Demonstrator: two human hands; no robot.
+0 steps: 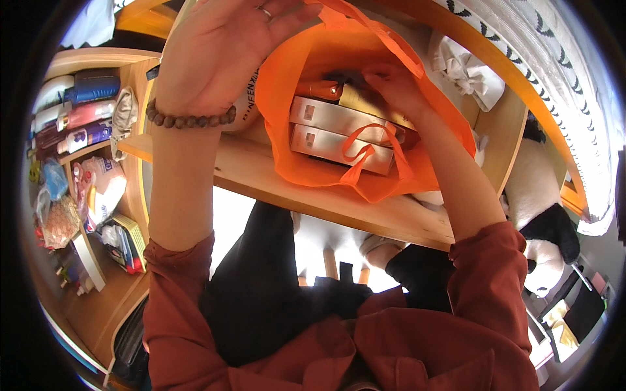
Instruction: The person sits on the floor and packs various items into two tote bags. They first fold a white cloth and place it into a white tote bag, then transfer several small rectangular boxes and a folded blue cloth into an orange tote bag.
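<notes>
An orange fabric tote bag (288, 54) gapes towards me in a wooden drawer or shelf compartment (234, 163). My left hand (220, 54), palm towards me, is at the bag's far left rim. Its fingers reach the orange strap, and some run out of the picture, so their grip is unclear. Inside the bag is my right hand (398, 90), beside a yellow box (359, 101); its fingertips are partly in shadow. Two silvery boxes (337, 115) lie stacked there, with a reddish-brown pouch-like item (318, 91) behind them. An orange ribbon (369, 146) hangs over the boxes.
Shelves at left hold bottles (93, 110) and plastic bags (105, 183). A white knotted bag (469, 73) lies behind the tote at right. A panda plush toy (543, 244) hangs head down at far right. White patterned fabric (543, 54) borders the upper right.
</notes>
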